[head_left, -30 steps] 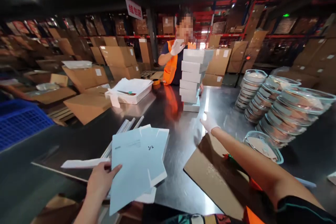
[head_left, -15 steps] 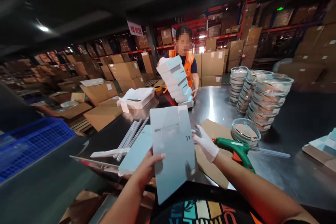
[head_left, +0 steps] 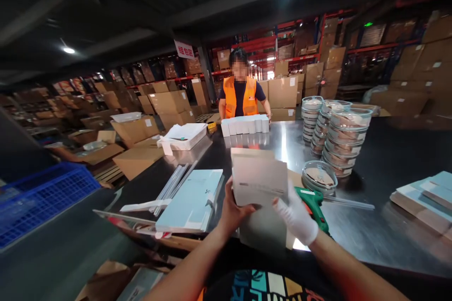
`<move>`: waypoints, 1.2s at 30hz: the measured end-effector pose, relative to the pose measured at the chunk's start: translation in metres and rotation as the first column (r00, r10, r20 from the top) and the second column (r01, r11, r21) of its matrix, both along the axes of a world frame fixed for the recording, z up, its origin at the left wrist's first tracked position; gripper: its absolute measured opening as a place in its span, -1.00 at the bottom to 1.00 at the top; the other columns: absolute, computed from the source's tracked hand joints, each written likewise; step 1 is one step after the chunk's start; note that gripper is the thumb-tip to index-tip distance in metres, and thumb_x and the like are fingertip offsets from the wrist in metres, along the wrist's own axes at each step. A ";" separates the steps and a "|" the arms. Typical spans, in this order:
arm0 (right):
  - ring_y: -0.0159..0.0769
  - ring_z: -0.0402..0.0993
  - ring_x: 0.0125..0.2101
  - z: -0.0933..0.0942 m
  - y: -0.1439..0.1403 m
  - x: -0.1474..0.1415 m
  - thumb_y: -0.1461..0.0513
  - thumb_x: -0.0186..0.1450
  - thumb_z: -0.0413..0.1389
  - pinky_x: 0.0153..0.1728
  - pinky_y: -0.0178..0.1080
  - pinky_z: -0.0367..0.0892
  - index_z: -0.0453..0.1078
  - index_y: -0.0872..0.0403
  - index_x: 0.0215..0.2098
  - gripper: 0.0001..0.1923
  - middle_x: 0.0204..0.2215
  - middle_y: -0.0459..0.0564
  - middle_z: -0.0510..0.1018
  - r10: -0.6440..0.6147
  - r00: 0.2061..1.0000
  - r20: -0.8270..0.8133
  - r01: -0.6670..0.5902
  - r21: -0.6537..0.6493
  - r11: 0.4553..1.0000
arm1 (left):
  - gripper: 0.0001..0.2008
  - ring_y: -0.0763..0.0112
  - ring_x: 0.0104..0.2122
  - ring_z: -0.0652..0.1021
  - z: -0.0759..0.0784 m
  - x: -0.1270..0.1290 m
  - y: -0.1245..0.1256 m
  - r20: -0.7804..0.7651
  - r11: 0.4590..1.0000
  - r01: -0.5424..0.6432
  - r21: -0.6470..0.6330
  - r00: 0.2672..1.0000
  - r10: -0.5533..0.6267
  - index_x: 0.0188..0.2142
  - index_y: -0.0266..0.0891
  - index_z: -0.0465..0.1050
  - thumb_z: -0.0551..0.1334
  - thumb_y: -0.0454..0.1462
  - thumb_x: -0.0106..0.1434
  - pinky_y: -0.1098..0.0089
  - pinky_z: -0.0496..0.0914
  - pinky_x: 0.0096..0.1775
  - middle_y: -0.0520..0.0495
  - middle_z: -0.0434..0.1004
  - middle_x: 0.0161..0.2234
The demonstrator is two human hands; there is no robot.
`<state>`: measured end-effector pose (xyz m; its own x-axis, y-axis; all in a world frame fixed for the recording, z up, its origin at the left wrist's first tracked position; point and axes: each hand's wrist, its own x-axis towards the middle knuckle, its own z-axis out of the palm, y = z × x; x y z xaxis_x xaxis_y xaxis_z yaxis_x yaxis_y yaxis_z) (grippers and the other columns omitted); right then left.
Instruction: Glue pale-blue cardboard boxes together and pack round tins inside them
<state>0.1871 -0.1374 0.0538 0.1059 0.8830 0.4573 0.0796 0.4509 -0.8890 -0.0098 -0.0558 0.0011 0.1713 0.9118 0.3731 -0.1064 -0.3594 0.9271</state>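
Both my hands hold a pale flat carton blank (head_left: pixel 259 178), partly folded, above the dark shiny table (head_left: pixel 370 235). My bare left hand (head_left: pixel 233 210) grips its lower left edge. My right hand (head_left: pixel 296 216), in a white glove, grips its lower right corner. A stack of flat light-blue blanks (head_left: pixel 192 200) lies to the left of my hands. A green glue gun (head_left: pixel 315 204) rests on the table just right of my right hand, on brown cardboard (head_left: pixel 263 233).
Across the table a person in an orange vest (head_left: pixel 240 96) stands behind a row of white boxes (head_left: pixel 245 125). Stacks of lidded glass bowls (head_left: pixel 339 136) rise at right. Glue sticks (head_left: pixel 175 181), a blue crate (head_left: pixel 38 197) and more blanks (head_left: pixel 425 197) lie around.
My right hand came back from reaching across the table and took the blank with my left. The person opposite tipped the tall white box stack down into a flat row.
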 end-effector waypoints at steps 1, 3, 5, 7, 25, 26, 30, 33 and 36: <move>0.13 0.45 0.35 0.006 -0.002 0.004 -0.35 0.25 0.28 0.46 0.18 0.23 0.33 -0.04 0.45 -0.01 0.24 0.23 0.60 -0.024 1.000 -0.009 0.024 -0.021 1.000 | 0.48 -0.10 0.03 0.64 -0.002 0.000 -0.002 -0.019 0.999 0.015 0.036 1.000 -0.015 0.53 -0.20 -0.18 0.64 0.19 -0.14 -0.08 0.54 0.11 -0.28 0.58 0.06; 0.15 0.47 0.32 0.018 -0.006 0.011 -0.40 0.19 0.29 0.43 0.19 0.26 0.36 -0.03 0.43 0.04 0.20 0.24 0.62 -0.028 0.999 -0.017 0.027 -0.061 0.998 | 0.62 -0.16 0.17 0.57 -0.002 -0.002 -0.005 -0.044 0.988 0.050 0.148 0.998 -0.044 0.57 -0.16 -0.45 0.63 0.21 -0.12 -0.14 0.45 0.23 -0.38 0.47 0.22; 0.19 0.52 0.26 0.026 -0.009 0.012 -0.46 0.12 0.28 0.34 0.17 0.38 0.44 -0.01 0.36 0.07 0.15 0.25 0.65 0.039 0.999 -0.024 -0.041 -0.076 0.996 | 0.54 -0.24 0.32 0.45 0.005 -0.006 -0.010 -0.057 0.954 0.066 0.293 0.997 -0.052 0.57 -0.12 -0.29 0.62 0.24 -0.12 -0.15 0.36 0.31 -0.44 0.30 0.37; 0.20 0.58 0.18 0.029 -0.010 0.007 -0.49 0.14 0.22 0.24 0.14 0.49 0.53 -0.02 0.25 0.00 0.07 0.23 0.69 0.076 0.995 -0.066 -0.081 -0.081 0.993 | 0.16 -0.23 0.31 0.45 0.015 -0.010 -0.015 -0.088 0.928 0.067 0.366 0.995 -0.037 0.44 -0.14 0.18 0.57 0.23 0.01 -0.09 0.38 0.30 -0.39 0.32 0.35; 0.07 0.61 0.10 0.009 0.023 0.031 -0.11 0.38 0.11 0.18 0.11 0.48 0.40 0.02 0.20 -0.44 0.20 0.27 0.59 -0.326 0.922 0.208 0.325 0.037 0.945 | -0.35 -0.09 0.12 0.57 0.012 -0.052 -0.016 -0.052 0.925 -0.183 0.334 0.976 0.212 -0.03 -0.13 0.62 0.54 0.22 0.06 -0.08 0.30 0.34 -0.19 0.66 -0.04; 0.14 0.61 0.09 0.005 0.026 0.047 -0.08 0.34 0.15 0.18 0.16 0.46 0.45 0.06 0.12 -0.47 0.15 0.33 0.61 -0.394 0.840 0.374 0.413 0.031 0.910 | -0.35 -0.07 0.10 0.58 0.016 -0.055 -0.015 -0.004 0.924 -0.218 0.313 0.973 0.231 -0.03 -0.14 0.61 0.52 0.23 0.08 -0.03 0.35 0.28 -0.20 0.65 -0.02; 0.29 0.68 -0.23 -0.025 0.028 0.109 0.01 0.13 0.31 -0.09 0.23 0.52 0.51 0.04 -0.42 -0.73 -0.33 0.35 0.69 -0.176 0.473 0.863 0.668 -0.221 0.710 | -0.31 0.04 -0.06 0.59 0.032 -0.068 -0.013 0.136 0.927 -0.312 0.206 0.948 0.288 -0.01 -0.17 0.58 0.41 0.31 0.16 0.17 0.44 0.02 -0.19 0.63 -0.06; 0.15 0.67 -0.37 -0.050 0.022 0.133 0.09 0.07 0.32 -0.24 0.07 0.52 0.52 -0.02 -0.49 -0.84 -0.46 0.18 0.68 -0.047 0.589 0.807 0.577 -0.379 0.724 | -0.26 0.19 -0.22 0.54 0.041 -0.072 -0.013 0.142 0.932 -0.327 0.156 0.941 0.307 -0.02 -0.18 0.57 0.37 0.37 0.16 0.27 0.41 -0.13 -0.11 0.60 -0.21; 0.07 0.65 -0.41 -0.061 0.013 0.136 0.17 -0.01 0.21 -0.32 -0.03 0.50 0.58 0.01 -0.35 -0.76 -0.48 0.10 0.68 -0.171 0.764 0.622 0.538 -0.467 0.702 | -0.25 0.35 -0.42 0.41 0.047 -0.069 -0.011 0.142 0.965 -0.249 0.083 0.961 0.236 0.00 -0.19 0.53 0.38 0.37 0.15 0.36 0.30 -0.30 0.03 0.47 -0.41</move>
<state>0.3230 -0.1242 -0.0074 0.3924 0.9179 -0.0595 0.6207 -0.3120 -0.7194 -0.0790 -0.0670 0.0484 -0.1068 0.8772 0.4682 -0.1218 -0.4788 0.8694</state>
